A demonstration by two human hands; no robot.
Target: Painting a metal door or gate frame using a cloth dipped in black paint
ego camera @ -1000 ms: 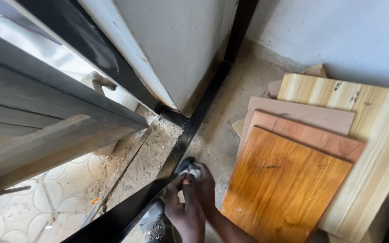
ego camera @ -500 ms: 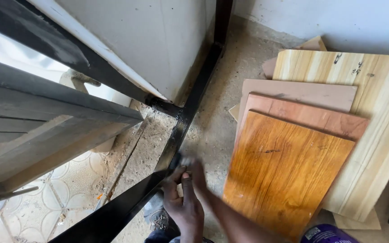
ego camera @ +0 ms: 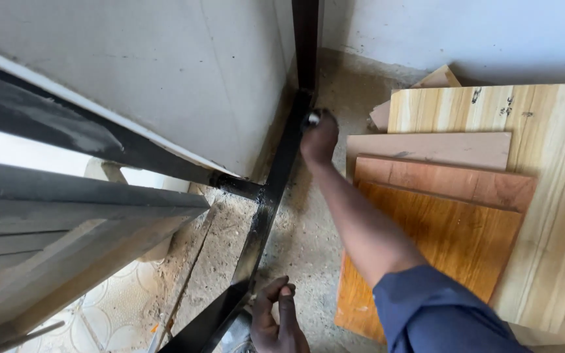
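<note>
A black metal frame bar [ego camera: 273, 189] runs along the dusty floor toward the corner, where it meets an upright black post [ego camera: 305, 39]. My right hand [ego camera: 320, 137] is stretched far forward and closed around a small dark object with a shiny tip [ego camera: 312, 118], pressed against the far end of the bar. What the object is cannot be told. My left hand [ego camera: 274, 318] rests near the bottom edge, its fingers curled against the near end of the same bar, holding nothing I can see.
Several wooden boards [ego camera: 452, 216] of different tones lie stacked on the floor to the right, below a pale wall [ego camera: 459, 33]. A grey panel [ego camera: 165, 85] and dark slanted beams [ego camera: 67, 216] fill the left. Patterned tile [ego camera: 112, 314] shows at lower left.
My right hand has reached from the near part of the bar out to its far end by the corner. The view has shifted forward, and my left hand has stayed near the bar.
</note>
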